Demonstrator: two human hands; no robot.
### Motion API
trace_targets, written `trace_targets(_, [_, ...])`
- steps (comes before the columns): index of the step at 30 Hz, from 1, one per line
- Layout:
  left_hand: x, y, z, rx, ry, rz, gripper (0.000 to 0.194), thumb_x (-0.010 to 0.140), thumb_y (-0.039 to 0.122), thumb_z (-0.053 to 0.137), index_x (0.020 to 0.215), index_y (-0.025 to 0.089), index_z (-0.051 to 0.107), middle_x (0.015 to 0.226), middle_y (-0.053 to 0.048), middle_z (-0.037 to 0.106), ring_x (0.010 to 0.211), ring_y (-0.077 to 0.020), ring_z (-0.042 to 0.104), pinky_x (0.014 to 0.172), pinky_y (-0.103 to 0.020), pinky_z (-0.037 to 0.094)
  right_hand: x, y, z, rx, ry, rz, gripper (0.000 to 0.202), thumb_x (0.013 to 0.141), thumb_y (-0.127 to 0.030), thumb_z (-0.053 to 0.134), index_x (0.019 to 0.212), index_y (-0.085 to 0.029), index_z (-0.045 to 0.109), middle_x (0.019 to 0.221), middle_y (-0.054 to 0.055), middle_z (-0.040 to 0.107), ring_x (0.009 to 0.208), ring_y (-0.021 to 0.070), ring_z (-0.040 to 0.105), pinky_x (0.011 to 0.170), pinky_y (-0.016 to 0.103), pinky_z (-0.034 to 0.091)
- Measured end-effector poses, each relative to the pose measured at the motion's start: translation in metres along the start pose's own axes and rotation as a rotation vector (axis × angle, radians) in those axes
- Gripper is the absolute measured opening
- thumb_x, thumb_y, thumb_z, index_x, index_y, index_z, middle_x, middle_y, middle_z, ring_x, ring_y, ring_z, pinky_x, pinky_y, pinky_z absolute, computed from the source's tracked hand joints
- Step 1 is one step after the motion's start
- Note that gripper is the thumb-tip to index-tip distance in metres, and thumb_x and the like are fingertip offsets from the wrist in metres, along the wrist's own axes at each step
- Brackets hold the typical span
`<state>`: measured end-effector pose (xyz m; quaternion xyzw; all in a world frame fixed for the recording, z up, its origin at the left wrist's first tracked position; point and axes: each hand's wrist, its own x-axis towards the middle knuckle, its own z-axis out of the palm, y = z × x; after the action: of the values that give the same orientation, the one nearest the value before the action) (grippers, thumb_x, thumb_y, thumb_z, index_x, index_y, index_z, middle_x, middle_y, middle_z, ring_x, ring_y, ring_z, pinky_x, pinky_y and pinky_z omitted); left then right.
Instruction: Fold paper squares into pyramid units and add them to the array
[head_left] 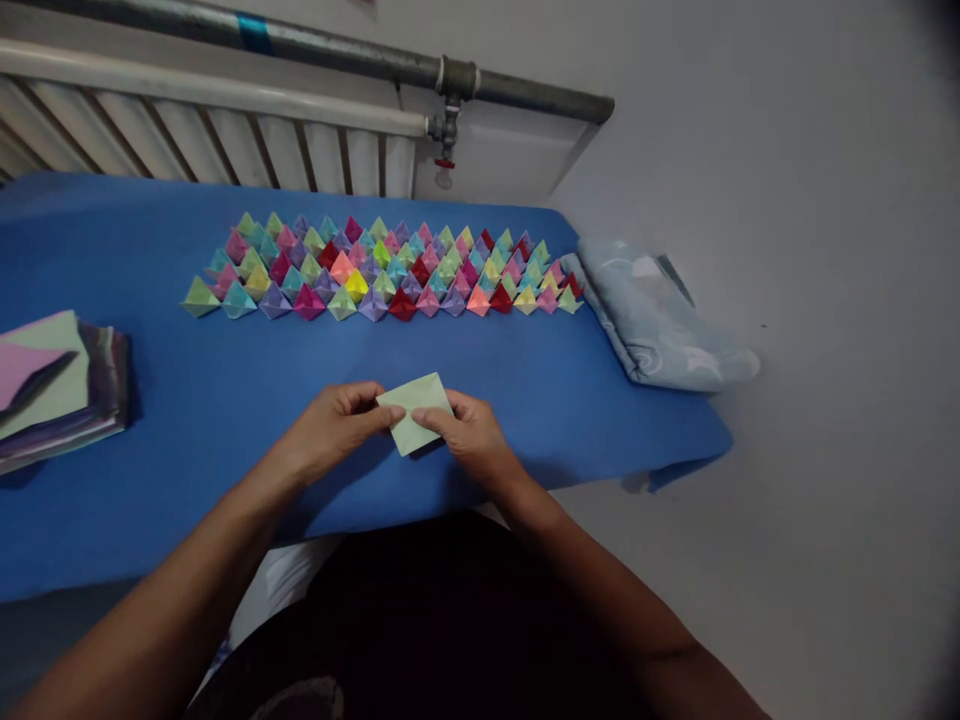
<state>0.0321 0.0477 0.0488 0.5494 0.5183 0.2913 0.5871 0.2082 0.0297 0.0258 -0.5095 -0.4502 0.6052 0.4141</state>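
Note:
Between my two hands, just above the blue-covered table, is a pale green square of folded paper point(415, 400) with faint creases. My left hand point(346, 420) grips its left side, thumb on top and fingers behind. On the right side my right hand point(469, 428) pinches it the same way, its thumb lying across the paper. Both sets of fingertips are partly hidden under the sheet. Beyond the hands stand rows of small folded paper boats point(373, 302) in many colours.
A stack of coloured paper point(105, 385) sits at the left on the blue cloth point(225, 420). At the right end lies a folded grey-blue fabric point(660, 330) against the wall. Behind the table are a white radiator point(225, 145) and a metal pipe point(352, 52) with a red-handled valve point(445, 163).

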Motion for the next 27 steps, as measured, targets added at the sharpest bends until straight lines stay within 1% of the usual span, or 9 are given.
trace_targets(4, [0.003,-0.002,-0.006,0.069,-0.045,0.048,0.028,0.07,0.046,0.068,0.068,0.018,0.063,0.062,0.002,0.059,0.058,-0.0114,0.049,0.057,-0.024,0.038,0.003,0.005,-0.003,-0.075,-0.033,-0.006,0.024,0.073,-0.037,0.067,0.086,-0.018,0.07,0.074,0.0,0.066,0.068,0.0139,0.057,0.064,0.028,0.045])
trace_targets(6, [0.007,-0.005,-0.009,0.148,-0.054,0.093,0.027,0.072,0.045,0.066,0.071,0.018,0.064,0.063,0.003,0.059,0.058,-0.0115,0.05,0.056,-0.024,0.039,0.005,0.007,-0.005,-0.186,-0.033,-0.073,0.02,0.076,-0.037,0.065,0.083,-0.019,0.069,0.073,-0.001,0.063,0.068,0.0137,0.056,0.065,0.027,0.043])
trace_targets(8, [0.011,-0.01,-0.012,0.274,-0.047,0.179,0.025,0.076,0.044,0.063,0.076,0.019,0.065,0.065,0.003,0.061,0.06,-0.0122,0.051,0.057,-0.025,0.039,0.008,0.009,-0.008,-0.368,-0.009,-0.201,0.017,0.079,-0.035,0.064,0.073,-0.019,0.065,0.07,-0.002,0.058,0.067,0.013,0.052,0.064,0.027,0.041])
trace_targets(11, [0.018,-0.018,-0.017,0.522,-0.003,0.418,0.021,0.084,0.038,0.057,0.08,0.02,0.066,0.071,0.002,0.065,0.065,-0.0135,0.057,0.063,-0.026,0.042,0.015,0.01,-0.015,-0.645,-0.008,-0.457,0.024,0.087,-0.032,0.06,0.067,-0.02,0.059,0.068,-0.001,0.055,0.066,0.0126,0.05,0.064,0.027,0.038])
trace_targets(16, [0.025,-0.024,-0.019,0.913,0.132,0.886,0.018,0.095,0.025,0.048,0.088,0.019,0.063,0.083,-0.002,0.069,0.077,-0.0171,0.061,0.075,-0.033,0.043,0.027,0.005,-0.027,-1.111,-0.031,-0.946,0.014,0.094,-0.022,0.054,0.092,-0.019,0.067,0.089,0.005,0.07,0.082,0.0175,0.055,0.078,0.034,0.035])
trace_targets(19, [0.025,-0.026,-0.017,1.087,0.238,1.06,0.021,0.099,0.021,0.045,0.087,0.019,0.062,0.084,-0.004,0.069,0.077,-0.0178,0.059,0.074,-0.034,0.042,0.032,0.002,-0.029,-1.323,0.002,-1.123,0.017,0.096,-0.022,0.051,0.097,-0.019,0.068,0.092,0.005,0.071,0.082,0.0187,0.054,0.077,0.036,0.031])
trace_targets(21, [0.023,-0.028,-0.014,1.155,0.274,1.116,0.022,0.099,0.018,0.044,0.086,0.019,0.062,0.083,-0.004,0.068,0.076,-0.0179,0.058,0.075,-0.035,0.042,0.033,0.004,-0.03,-1.38,0.022,-1.186,0.019,0.097,-0.02,0.048,0.096,-0.02,0.067,0.091,0.004,0.07,0.082,0.0179,0.054,0.079,0.036,0.03])
trace_targets(24, [0.016,-0.035,-0.009,1.188,0.283,1.127,0.023,0.099,0.016,0.044,0.086,0.019,0.062,0.084,-0.004,0.068,0.077,-0.0184,0.058,0.077,-0.036,0.044,0.032,0.012,-0.028,-1.417,0.008,-1.219,0.021,0.098,-0.019,0.047,0.093,-0.022,0.068,0.09,0.001,0.07,0.082,0.016,0.054,0.081,0.036,0.029])
trace_targets(27, [0.007,-0.044,-0.005,1.176,0.208,1.105,0.024,0.098,0.014,0.044,0.085,0.018,0.064,0.083,-0.005,0.068,0.078,-0.0188,0.06,0.08,-0.037,0.045,0.025,0.019,-0.024,-1.435,-0.055,-1.176,0.023,0.099,-0.018,0.047,0.088,-0.022,0.068,0.089,0.001,0.069,0.082,0.0151,0.054,0.083,0.036,0.028])
